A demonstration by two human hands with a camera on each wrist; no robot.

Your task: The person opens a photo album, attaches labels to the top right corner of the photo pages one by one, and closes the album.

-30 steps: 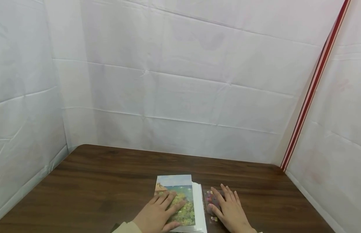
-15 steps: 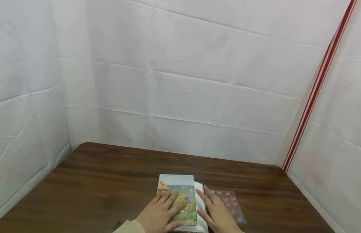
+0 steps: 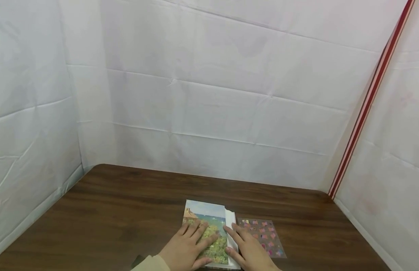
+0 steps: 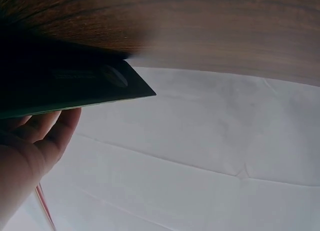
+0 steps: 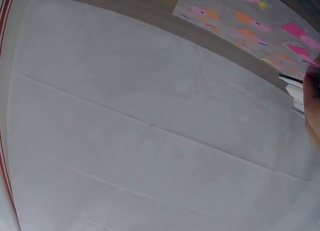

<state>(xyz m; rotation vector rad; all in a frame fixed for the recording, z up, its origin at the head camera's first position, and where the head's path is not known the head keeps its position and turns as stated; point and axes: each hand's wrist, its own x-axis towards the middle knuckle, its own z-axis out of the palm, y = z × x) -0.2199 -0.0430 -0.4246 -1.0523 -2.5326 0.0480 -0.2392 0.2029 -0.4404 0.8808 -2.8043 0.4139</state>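
The book (image 3: 213, 222), with a painted seaside cover, lies flat under the fingers of both hands. Far beyond the fingertips hangs a white cloth (image 3: 213, 101), and below and around the hands spreads a dark wooden table (image 3: 128, 210). The left hand (image 3: 187, 246) rests palm-down on the cover, its fingers straight and spread, thumb held wide. The right hand (image 3: 251, 250) has its fingers extended and slightly parted, tips at the cover's right edge. Just beside its knuckles lies a clear sticker sheet (image 3: 267, 237). Beneath its fingertips runs a narrow strip of white pages (image 3: 231, 220).
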